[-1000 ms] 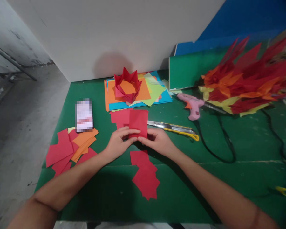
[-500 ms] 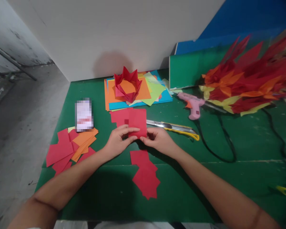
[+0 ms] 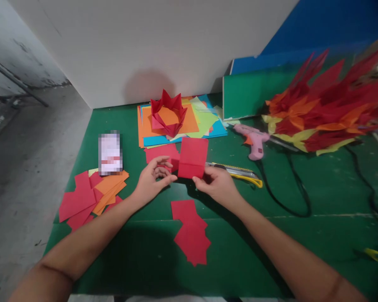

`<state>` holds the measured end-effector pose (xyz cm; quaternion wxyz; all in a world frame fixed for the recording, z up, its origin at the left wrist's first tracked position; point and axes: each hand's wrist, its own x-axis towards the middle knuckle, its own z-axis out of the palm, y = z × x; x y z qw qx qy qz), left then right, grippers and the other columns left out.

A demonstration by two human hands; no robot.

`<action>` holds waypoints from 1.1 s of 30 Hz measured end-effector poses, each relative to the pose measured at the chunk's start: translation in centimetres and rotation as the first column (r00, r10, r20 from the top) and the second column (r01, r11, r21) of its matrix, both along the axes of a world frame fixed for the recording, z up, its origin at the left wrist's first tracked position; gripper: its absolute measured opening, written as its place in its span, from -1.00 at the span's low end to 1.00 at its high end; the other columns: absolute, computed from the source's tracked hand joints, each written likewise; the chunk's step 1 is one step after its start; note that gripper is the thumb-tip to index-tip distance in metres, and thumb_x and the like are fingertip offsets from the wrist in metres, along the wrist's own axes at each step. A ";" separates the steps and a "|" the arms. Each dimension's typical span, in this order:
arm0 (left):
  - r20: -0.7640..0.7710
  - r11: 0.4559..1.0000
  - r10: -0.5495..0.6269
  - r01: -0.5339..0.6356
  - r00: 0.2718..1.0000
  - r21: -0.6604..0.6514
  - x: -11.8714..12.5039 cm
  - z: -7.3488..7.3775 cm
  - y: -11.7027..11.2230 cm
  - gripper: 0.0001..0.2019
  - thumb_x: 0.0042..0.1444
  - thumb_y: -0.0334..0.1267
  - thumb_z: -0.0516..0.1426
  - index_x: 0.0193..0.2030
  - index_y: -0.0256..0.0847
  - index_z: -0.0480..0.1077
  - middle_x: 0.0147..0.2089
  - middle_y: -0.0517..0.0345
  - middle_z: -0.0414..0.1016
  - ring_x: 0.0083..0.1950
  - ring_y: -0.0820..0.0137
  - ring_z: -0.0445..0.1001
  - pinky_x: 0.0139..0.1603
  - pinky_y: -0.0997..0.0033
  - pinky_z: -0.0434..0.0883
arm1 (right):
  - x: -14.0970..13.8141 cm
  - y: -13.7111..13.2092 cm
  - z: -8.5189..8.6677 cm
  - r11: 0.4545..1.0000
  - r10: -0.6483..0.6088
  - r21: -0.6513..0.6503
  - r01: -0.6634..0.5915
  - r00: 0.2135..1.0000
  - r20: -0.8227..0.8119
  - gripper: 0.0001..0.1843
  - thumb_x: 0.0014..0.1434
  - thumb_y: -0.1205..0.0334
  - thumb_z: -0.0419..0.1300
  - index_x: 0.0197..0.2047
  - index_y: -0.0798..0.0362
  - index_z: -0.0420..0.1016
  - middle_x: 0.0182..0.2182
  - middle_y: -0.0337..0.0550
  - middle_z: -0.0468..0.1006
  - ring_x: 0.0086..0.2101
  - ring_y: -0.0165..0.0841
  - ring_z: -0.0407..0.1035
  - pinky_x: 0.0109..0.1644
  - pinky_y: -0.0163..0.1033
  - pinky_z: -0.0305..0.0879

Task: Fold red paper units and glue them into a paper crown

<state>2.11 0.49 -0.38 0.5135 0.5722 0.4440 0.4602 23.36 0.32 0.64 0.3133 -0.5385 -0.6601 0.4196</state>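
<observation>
A red paper square point(image 3: 193, 155) with a crease across its lower part is pinched at its lower right corner by my right hand point(image 3: 219, 184). My left hand point(image 3: 154, 178) is just left of the square, fingers curved and apart, with nothing in it. Behind the left fingers, more red paper point(image 3: 162, 155) lies on the green table. Closer to me is a small pile of red paper pieces point(image 3: 193, 239). A yellow utility knife point(image 3: 244, 173) rests beyond my right hand, its blade end hidden behind the hand and the square.
Left are a phone point(image 3: 110, 153) and orange strips point(image 3: 108, 193) over red pieces. A folded red paper ring point(image 3: 168, 126) sits on stacked coloured sheets point(image 3: 185, 141) at the back. Right are a pink glue gun point(image 3: 253, 138) with a cord and a red-orange paper bunch point(image 3: 327, 113).
My left hand has let go of the red paper square and drawn slightly left. My right hand has shifted the square to the right and up, and its crease now shows.
</observation>
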 end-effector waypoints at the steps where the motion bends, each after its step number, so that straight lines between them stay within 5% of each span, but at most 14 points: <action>1: 0.007 0.999 -0.038 0.038 0.999 -0.019 0.2 0.0 -0.2 -0.43 -0.06 -0.20 0.30 0.08 -0.22 0.22 -0.20 0.11 0.44 -0.36 0.52 0.44 -0.35 0.50 0.42 | -0.4 -0.1 0.0 1.000 0.020 0.003 -0.020 1.000 -0.010 -0.80 0.04 0.15 0.13 -0.33 0.08 0.49 -0.52 -0.18 0.46 -0.49 -0.35 0.27 -0.42 -0.24 0.20; 9: -0.184 0.997 -0.052 0.041 0.982 -0.067 0.6 0.4 -0.9 -0.53 0.01 -0.23 0.23 0.03 -0.20 0.14 -0.39 0.25 0.44 -0.39 0.48 0.41 -0.34 0.46 0.34 | -1.4 -0.4 0.7 0.996 0.074 0.039 -0.075 0.997 0.012 -0.80 0.03 0.14 0.14 -0.56 0.01 0.31 -0.66 -0.27 0.27 -0.60 -0.43 0.13 -0.52 -0.26 0.07; 13: -0.173 0.998 0.045 -0.050 0.984 -0.024 -0.1 0.3 -0.3 -0.53 0.02 -0.23 0.22 0.00 -0.16 0.09 -0.46 0.33 0.38 -0.43 0.50 0.38 -0.36 0.48 0.32 | 0.9 0.2 1.2 0.993 -0.085 0.077 0.084 0.996 0.003 -0.91 0.03 0.20 0.14 -0.47 -0.01 0.37 -0.57 -0.20 0.41 -0.56 -0.36 0.25 -0.49 -0.24 0.16; 15: -0.212 0.997 0.082 -0.078 0.974 0.026 -0.4 0.3 -0.2 -0.47 0.03 -0.26 0.22 0.07 -0.15 0.05 -0.49 0.39 0.32 -0.46 0.51 0.34 -0.36 0.49 0.30 | 2.3 0.7 1.2 0.943 -0.248 0.255 0.213 0.962 0.114 -0.93 0.03 0.25 0.14 -0.47 -0.01 0.36 -0.54 -0.19 0.42 -0.53 -0.35 0.27 -0.44 -0.23 0.19; 18: -0.338 0.989 0.096 -0.052 0.936 0.136 -0.5 0.4 -0.2 -0.39 0.06 -0.31 0.19 0.20 -0.13 0.01 -0.49 0.40 0.25 -0.46 0.51 0.28 -0.33 0.49 0.30 | 3.8 1.5 0.9 0.909 -0.184 0.415 0.024 0.919 0.349 -0.90 0.07 0.18 0.18 -0.35 0.02 0.41 -0.39 -0.09 0.51 -0.36 -0.22 0.36 -0.28 -0.14 0.27; 22: -0.552 0.963 0.110 0.049 0.827 0.266 -0.6 0.6 -0.3 -0.58 0.11 -0.35 0.15 0.13 -0.11 0.27 -0.36 0.23 0.37 -0.35 0.43 0.31 -0.27 0.43 0.33 | 4.6 2.1 0.3 0.886 -0.029 0.405 -0.226 0.845 0.534 -0.70 0.13 0.12 0.17 -0.08 0.06 0.42 -0.18 0.02 0.52 -0.17 -0.09 0.36 -0.13 -0.02 0.27; 27: -0.636 0.926 0.133 0.134 0.760 0.354 -0.8 0.3 -0.1 -0.80 0.11 -0.30 0.19 -0.10 -0.17 0.43 -0.29 0.11 0.50 -0.30 0.35 0.37 -0.23 0.33 0.34 | 4.7 2.1 0.2 0.871 -0.050 0.442 -0.216 0.855 0.516 -0.79 0.19 0.24 0.09 -0.14 0.03 0.50 -0.26 -0.03 0.52 -0.24 -0.18 0.38 -0.18 -0.09 0.29; 33: -0.652 0.889 0.175 0.165 0.738 0.426 -0.9 -0.2 0.2 -0.85 0.11 -0.18 0.20 -0.23 -0.20 0.45 -0.30 0.07 0.48 -0.23 0.28 0.38 -0.16 0.25 0.32 | 4.2 1.7 0.5 0.842 -0.087 0.515 -0.159 0.903 0.422 -0.77 0.23 0.22 0.10 -0.09 -0.02 0.52 -0.24 -0.04 0.50 -0.21 -0.19 0.37 -0.16 -0.08 0.31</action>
